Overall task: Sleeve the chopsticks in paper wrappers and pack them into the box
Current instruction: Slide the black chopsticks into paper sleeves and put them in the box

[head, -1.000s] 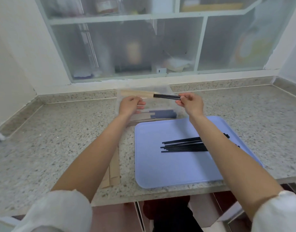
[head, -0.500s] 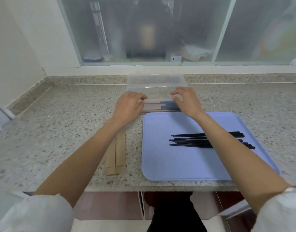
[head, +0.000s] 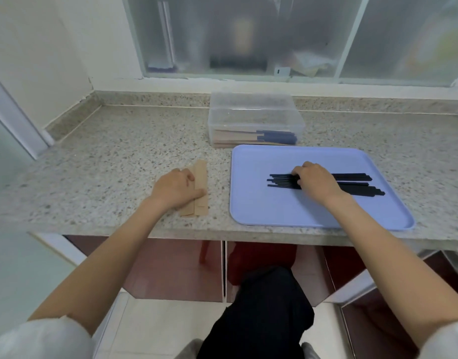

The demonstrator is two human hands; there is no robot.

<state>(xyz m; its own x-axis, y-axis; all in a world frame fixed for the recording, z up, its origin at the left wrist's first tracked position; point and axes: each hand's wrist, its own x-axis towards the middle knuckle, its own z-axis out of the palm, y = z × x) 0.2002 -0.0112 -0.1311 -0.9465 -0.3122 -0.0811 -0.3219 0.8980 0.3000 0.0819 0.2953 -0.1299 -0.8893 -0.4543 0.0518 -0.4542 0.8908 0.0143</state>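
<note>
You are at the start of a fresh round: fetching a wrapper and a pair of chopsticks. Your left hand (head: 176,190) rests on the paper wrappers (head: 200,193) on the counter (head: 106,164), fingers loosely bent over them; whether it pinches one, I cannot tell. Your right hand (head: 316,180) curls over the black chopsticks (head: 352,186) on the blue tray (head: 261,211), fingertips touching them. Next, lift one pair and one wrapper cleanly. The box (head: 256,120) sits behind the tray, already holding sleeved pairs.

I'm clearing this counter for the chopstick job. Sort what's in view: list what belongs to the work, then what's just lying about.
Belongs to the job:
black chopsticks under the right hand
paper wrappers under the left hand
clear box holding sleeved pairs
blue tray

Just there:
blurred clutter behind the frosted window
</note>
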